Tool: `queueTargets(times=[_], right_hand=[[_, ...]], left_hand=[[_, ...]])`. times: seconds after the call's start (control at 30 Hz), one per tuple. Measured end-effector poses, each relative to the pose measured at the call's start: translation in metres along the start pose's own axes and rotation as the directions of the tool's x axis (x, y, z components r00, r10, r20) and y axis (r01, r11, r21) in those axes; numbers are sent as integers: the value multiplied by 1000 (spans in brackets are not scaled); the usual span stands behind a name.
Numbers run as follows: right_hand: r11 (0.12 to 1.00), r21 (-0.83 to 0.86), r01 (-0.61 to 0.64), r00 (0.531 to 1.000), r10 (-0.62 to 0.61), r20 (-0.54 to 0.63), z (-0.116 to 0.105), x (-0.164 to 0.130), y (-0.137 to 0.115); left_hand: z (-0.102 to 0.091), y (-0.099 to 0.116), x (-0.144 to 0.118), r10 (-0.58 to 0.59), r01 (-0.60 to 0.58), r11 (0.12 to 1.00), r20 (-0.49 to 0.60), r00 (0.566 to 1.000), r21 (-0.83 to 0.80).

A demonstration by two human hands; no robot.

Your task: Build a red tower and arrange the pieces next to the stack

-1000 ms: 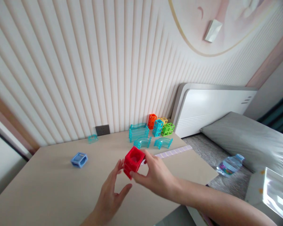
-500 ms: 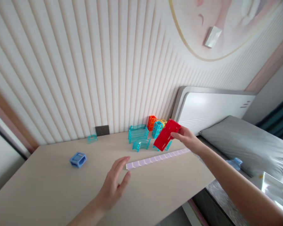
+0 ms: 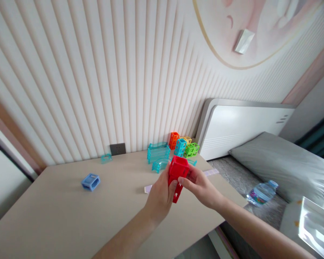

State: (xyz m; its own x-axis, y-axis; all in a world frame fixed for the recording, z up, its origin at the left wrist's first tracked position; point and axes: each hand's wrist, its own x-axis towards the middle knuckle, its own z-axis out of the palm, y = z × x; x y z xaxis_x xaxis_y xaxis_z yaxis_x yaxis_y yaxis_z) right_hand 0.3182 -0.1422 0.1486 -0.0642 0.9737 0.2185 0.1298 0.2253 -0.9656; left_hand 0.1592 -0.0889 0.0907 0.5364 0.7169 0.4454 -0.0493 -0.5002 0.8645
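Note:
Both my hands grip a red hollow block (image 3: 179,167), held tilted above the table with its open square end facing up. My left hand (image 3: 162,190) wraps its left side, and my right hand (image 3: 201,185) pinches it from the right. Beneath them lies a purple segmented strip (image 3: 211,172), its middle hidden by my hands. Just behind the red block are clear teal track pieces (image 3: 158,154), one of them a curved piece (image 3: 159,164) partly covered. An orange block (image 3: 174,140), a blue block (image 3: 180,147), a yellow block (image 3: 187,139) and green blocks (image 3: 191,149) cluster at the back.
On the left of the table (image 3: 56,208) sits a blue hollow block (image 3: 91,181). A small teal piece (image 3: 106,158) lies by the wall near a black socket (image 3: 118,148). To the right, a bed holds a grey pillow (image 3: 283,162), a water bottle (image 3: 262,193) and a clear-topped box (image 3: 318,223).
My right hand has brought the red block left and down, turning its open end up. My left hand, open before, has moved right and closed on it. The green blocks now show.

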Motion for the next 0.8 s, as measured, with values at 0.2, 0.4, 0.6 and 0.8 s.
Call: queueTargets(times=[0.2, 0.4, 0.6, 0.8], right_hand=[[999, 0, -46, 999, 46, -15, 1, -8, 4], [997, 47, -68, 998, 68, -2, 1, -13, -1], [994, -99, 44, 957, -70, -281, -50, 16, -5], [879, -474, -49, 784, -260, -563, -134, 68, 27]], left_hand=[[-2, -6, 3, 33, -32, 999, 87, 996, -19], [3, -9, 7, 55, -50, 997, 90, 994, -50], [16, -26, 12, -103, 104, 994, -33, 994, 29], [27, -52, 16, -20, -65, 895, 187, 982, 441]])
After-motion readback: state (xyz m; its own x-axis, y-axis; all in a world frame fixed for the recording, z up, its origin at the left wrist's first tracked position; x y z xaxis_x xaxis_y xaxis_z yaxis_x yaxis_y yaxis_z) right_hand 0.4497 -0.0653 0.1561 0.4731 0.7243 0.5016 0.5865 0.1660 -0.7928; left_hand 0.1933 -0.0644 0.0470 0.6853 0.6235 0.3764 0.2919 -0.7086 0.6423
